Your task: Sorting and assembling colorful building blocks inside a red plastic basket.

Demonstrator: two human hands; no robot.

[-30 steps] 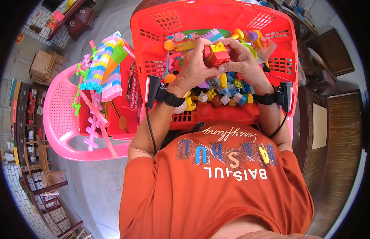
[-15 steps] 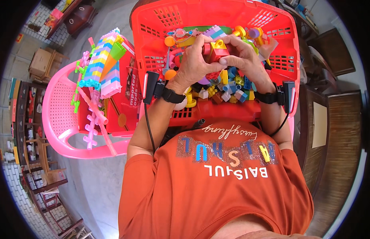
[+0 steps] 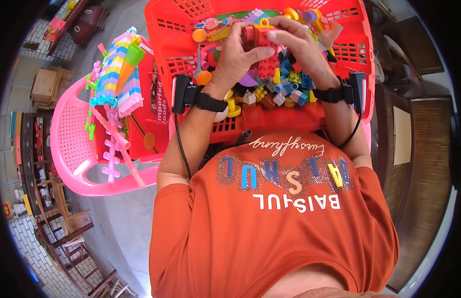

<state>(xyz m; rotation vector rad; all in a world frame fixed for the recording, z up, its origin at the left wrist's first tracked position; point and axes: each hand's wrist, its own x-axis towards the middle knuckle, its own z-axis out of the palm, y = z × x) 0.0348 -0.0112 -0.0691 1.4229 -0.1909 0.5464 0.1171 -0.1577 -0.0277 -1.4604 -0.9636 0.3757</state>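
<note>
Red block [image 3: 266,43] rotated, plastic, round-studded

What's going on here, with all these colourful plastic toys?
A person is holding a red, studded plastic toy block in both bare hands, the left hand and the right hand on either side of it. A yellow plastic loop shows at its far end. The hands are above a red plastic basket holding a pile of small, multicoloured plastic blocks. To the person's left are a pink plastic chair and a striped stack of pastel plastic blocks.
</note>
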